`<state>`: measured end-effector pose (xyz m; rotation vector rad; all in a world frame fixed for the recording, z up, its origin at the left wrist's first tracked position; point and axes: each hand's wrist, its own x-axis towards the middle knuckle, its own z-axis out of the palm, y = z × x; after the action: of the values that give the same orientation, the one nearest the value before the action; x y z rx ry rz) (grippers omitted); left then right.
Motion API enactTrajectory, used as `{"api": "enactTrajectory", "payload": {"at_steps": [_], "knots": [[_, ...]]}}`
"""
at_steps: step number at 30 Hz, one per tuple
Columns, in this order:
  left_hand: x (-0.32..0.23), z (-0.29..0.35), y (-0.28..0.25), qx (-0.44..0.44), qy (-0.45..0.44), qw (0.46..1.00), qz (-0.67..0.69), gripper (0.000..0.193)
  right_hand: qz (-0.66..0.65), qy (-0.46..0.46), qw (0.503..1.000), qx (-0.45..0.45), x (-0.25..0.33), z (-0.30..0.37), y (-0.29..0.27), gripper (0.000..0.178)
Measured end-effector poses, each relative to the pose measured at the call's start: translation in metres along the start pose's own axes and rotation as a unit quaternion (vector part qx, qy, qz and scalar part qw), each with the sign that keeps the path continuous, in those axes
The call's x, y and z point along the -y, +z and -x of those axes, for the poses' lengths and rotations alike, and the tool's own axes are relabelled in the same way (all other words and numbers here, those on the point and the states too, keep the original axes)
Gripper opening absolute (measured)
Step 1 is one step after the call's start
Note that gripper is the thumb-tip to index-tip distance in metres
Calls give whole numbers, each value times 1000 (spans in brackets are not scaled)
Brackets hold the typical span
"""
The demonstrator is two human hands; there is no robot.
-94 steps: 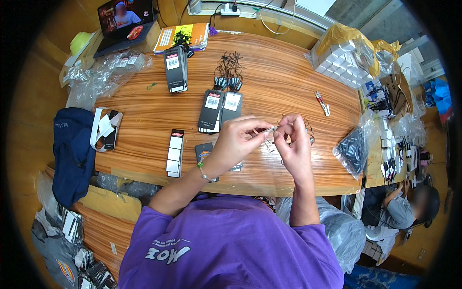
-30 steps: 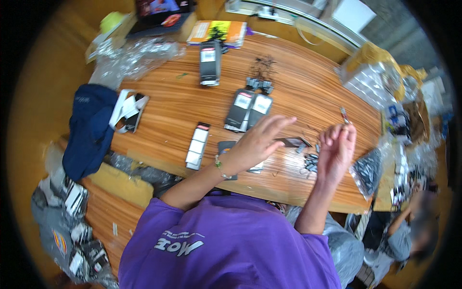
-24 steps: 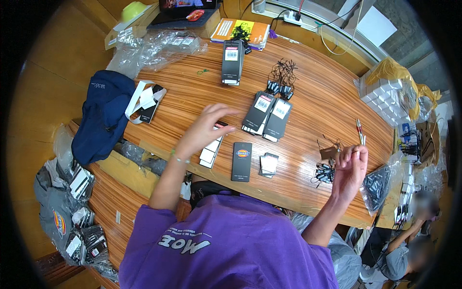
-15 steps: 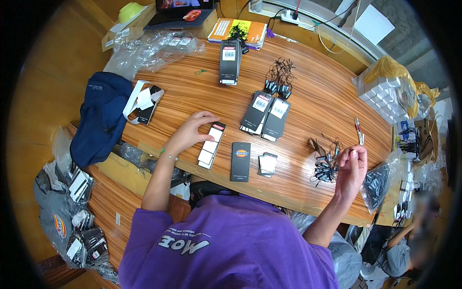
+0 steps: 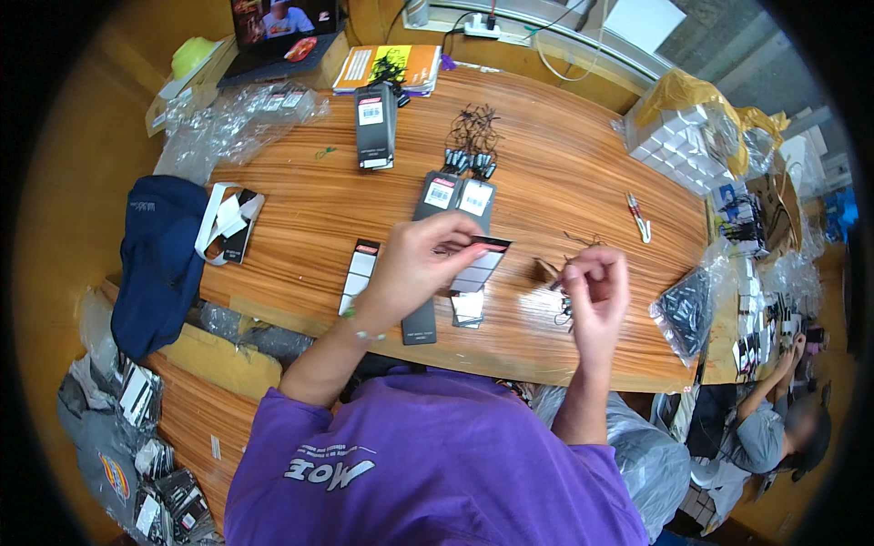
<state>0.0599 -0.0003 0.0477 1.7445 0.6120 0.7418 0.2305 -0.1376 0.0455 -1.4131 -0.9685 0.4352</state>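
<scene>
My left hand (image 5: pixel 417 259), closed in a pinch, holds up a white label tag (image 5: pixel 478 270) with a black and red top. Beneath that wrist lies a dark grey hang tag (image 5: pixel 420 326), partly covered by the hand. Another white label tag (image 5: pixel 358 284) rests on the table to its left. A small stack of white cards (image 5: pixel 468 310) sits just below the raised tag. My right hand (image 5: pixel 596 291) has thumb and fingers pinched together; what is between them is too small to make out. Behind it, black tag strings (image 5: pixel 566 314) are mostly hidden.
Stacked hang tags with strings (image 5: pixel 476 202) lie beyond my hands, and another stack (image 5: pixel 374 136) is farther back. A red-and-white pen-like tool (image 5: pixel 637 217) and white boxes (image 5: pixel 678 146) are at right. A navy cloth bag (image 5: pixel 159 259) is at left; a person (image 5: pixel 760 423) sits far right.
My left hand has lifted a label tag and moved right with it. My right hand has come left toward the strings. The whole view has shifted.
</scene>
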Motion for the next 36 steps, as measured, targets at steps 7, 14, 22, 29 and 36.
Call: {"api": "enactTrajectory", "payload": {"at_steps": [7, 14, 22, 29, 36], "knots": [[-4, -15, 53, 19, 82, 996, -12, 14, 141, -60, 988, -14, 4, 2, 9, 21], [-4, -14, 57, 51, 88, 994, -39, 14, 128, -33, 991, 17, 0, 2, 3, 29], [-2, -17, 55, 73, 183, 975, -107, 11, 144, -15, 989, 11, 2, 0, 4, 30], [-1, -21, 52, 89, 237, 957, -140, 10, 50, 28, 998, 21, -5, 1, 2, 26], [2, -27, 55, 8, 372, 905, -207, 11, -149, 145, 977, 44, -9, -8, -2, 12]]}}
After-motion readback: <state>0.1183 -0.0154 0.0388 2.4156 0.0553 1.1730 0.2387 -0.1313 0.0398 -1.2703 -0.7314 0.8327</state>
